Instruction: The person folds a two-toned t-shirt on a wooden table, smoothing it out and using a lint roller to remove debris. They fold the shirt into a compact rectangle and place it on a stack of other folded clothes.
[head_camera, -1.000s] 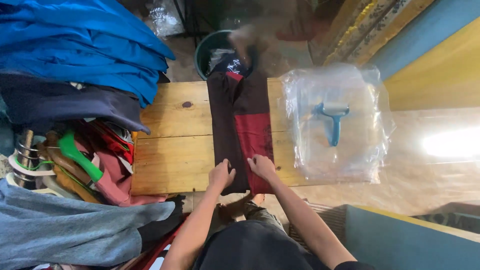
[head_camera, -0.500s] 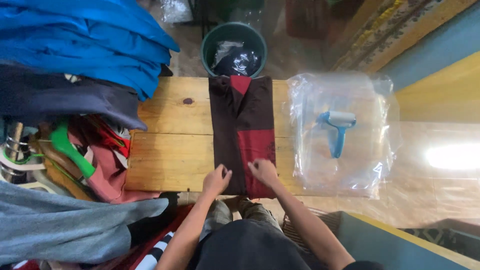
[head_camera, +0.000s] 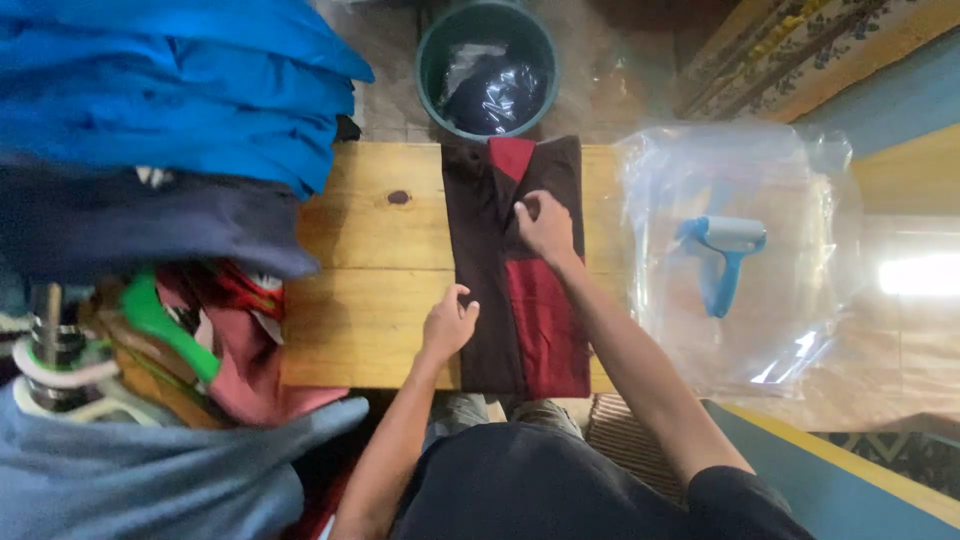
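Left hand (head_camera: 449, 325) curled near — right hand (head_camera: 545, 225) extended, fingers bent.

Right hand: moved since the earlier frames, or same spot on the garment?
Yes. The right hand has gone up the folded dark brown and red garment, from its near edge toward the collar end by the green bucket.

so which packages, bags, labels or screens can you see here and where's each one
clear plastic bag: flat on the right, beside the wooden table; see-through, crinkled, roughly square, with a blue lint roller lying on it.
dark plastic bag: inside the round green bin beyond the table's far edge; glossy, crumpled.
no labels, signs or screens that I can make out.
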